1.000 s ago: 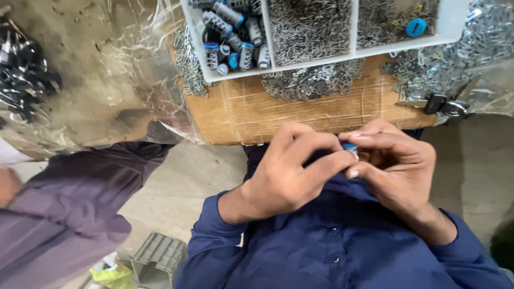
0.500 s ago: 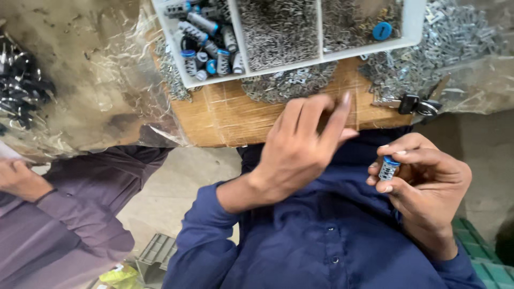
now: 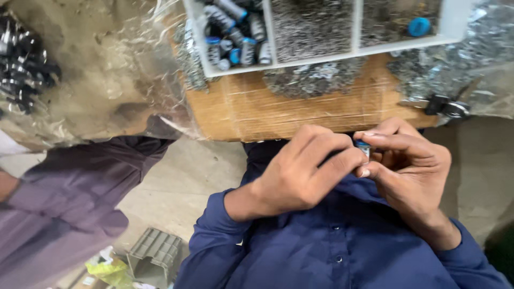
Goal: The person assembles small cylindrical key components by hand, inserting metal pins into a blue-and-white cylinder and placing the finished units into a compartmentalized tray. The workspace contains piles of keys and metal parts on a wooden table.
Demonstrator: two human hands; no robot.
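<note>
Both hands on one small part

My right hand (image 3: 409, 160) pinches the little blue-and-silver cylinder (image 3: 365, 149), upright; my left hand (image 3: 305, 166) closes fingers onto it from the left.

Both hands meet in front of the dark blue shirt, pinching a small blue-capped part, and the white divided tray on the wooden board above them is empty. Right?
Not quite. In the head view the white divided tray holds small metal parts. The rest stands: left hand and right hand pinch the small blue-capped part.

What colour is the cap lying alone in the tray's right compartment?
Blue, a round cap in the white tray; head view.
</note>
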